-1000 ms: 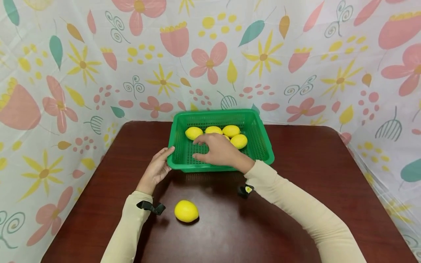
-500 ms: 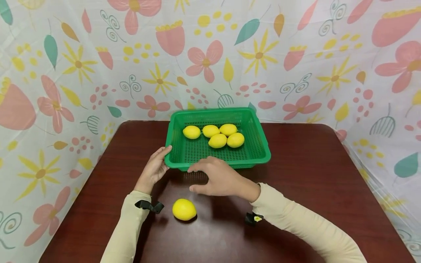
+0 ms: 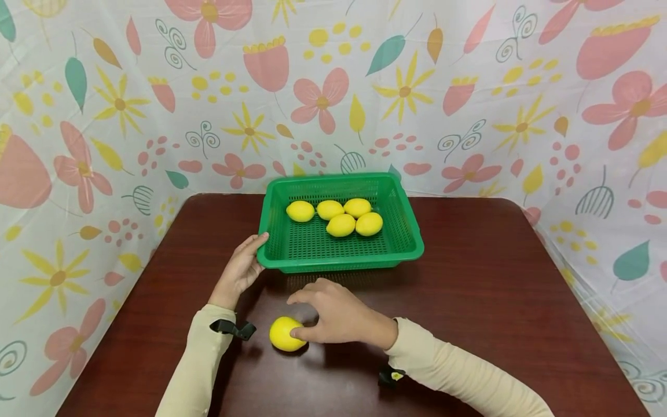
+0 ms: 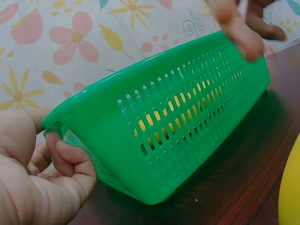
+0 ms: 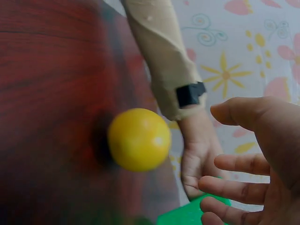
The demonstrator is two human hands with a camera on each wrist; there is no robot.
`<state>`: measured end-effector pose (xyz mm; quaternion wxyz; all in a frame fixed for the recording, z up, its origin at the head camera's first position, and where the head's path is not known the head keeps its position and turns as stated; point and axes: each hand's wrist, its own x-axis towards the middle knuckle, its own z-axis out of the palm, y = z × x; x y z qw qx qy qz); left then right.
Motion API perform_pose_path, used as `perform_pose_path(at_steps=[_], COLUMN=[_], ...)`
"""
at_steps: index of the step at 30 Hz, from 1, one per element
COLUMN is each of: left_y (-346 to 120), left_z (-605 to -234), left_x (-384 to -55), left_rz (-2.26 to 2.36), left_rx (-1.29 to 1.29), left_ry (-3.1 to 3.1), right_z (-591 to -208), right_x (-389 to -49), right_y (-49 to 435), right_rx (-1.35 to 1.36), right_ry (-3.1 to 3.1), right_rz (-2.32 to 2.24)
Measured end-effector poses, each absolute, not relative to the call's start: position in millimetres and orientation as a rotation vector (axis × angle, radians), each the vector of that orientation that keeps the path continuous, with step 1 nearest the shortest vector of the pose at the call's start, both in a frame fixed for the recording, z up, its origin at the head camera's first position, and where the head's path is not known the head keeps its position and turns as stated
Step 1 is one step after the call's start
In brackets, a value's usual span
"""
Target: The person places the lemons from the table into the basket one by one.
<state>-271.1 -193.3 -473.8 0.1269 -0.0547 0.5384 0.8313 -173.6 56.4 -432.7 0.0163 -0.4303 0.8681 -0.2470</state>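
A green plastic basket [image 3: 341,265] with slotted walls stands on the dark table, with several lemons [image 3: 341,225] inside. My left hand [image 3: 239,272] grips the basket's near-left corner; in the left wrist view the hand [image 4: 44,173] has its fingers curled at the rim. One loose lemon [image 3: 283,334] lies on the table in front of the basket. Over it, slightly to the right, hovers my right hand [image 3: 339,315], its thumb overlapping the lemon in the head view. The right wrist view shows that hand [image 5: 253,164] with fingers spread, apart from the lemon [image 5: 139,139].
The dark reddish-brown table [image 3: 469,289] extends to both sides of the basket. A white cloth with a flower pattern [image 3: 323,104] hangs behind the table and along its sides. Both wrists wear black straps [image 3: 233,329].
My right hand has moved out from over the basket, toward me and down to the loose lemon. The left hand stays on the basket's corner. The view has shifted slightly.
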Motion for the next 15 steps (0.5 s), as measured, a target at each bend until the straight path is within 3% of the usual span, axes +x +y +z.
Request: perform_pose_path(at_steps=[15], left_y=[-193.0], left_z=[-471.4], left_x=[-269.9], left_rz=[2.421], left_rx=[-0.149], left_ry=[1.541], right_z=[-465.9], right_x=[-159.4], right_y=[37.9], right_rx=[-1.307], right_ry=[2.784], right_rz=[-0.622])
